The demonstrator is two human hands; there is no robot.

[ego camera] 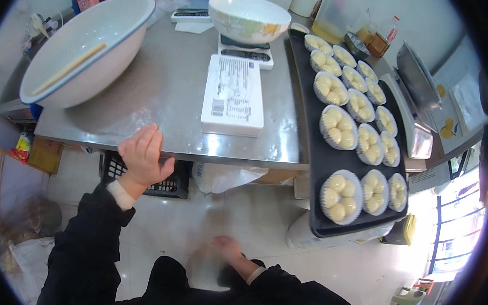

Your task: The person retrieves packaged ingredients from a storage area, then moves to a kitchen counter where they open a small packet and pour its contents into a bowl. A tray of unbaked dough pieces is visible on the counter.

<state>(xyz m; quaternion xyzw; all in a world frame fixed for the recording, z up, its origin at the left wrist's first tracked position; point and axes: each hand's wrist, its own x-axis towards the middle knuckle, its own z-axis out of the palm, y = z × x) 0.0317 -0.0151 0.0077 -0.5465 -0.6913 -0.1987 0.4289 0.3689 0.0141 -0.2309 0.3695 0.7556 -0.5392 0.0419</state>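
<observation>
My left hand (142, 154) rests on the front edge of the stainless steel table (175, 106), fingers flat and thumb spread, holding nothing. Low in front of my body, my right hand (226, 248) hangs over the floor, blurred by motion; nothing shows in it. A white box (234, 95) bearing print lies near the table's front edge, right of my left hand. Behind it, a floral ceramic bowl (250, 20) sits on a white kitchen scale (245, 55). At the left, a large white enamel basin (107, 64) stands tilted, with a wooden stick (71, 68) inside.
A black baking tray (308, 127) on the right carries several paper cups of dough balls (338, 127); its front end juts past the table. A second scale (191, 15) and a plastic jug (330, 15) stand behind. Below are a black crate (170, 188) and a white bucket (302, 231).
</observation>
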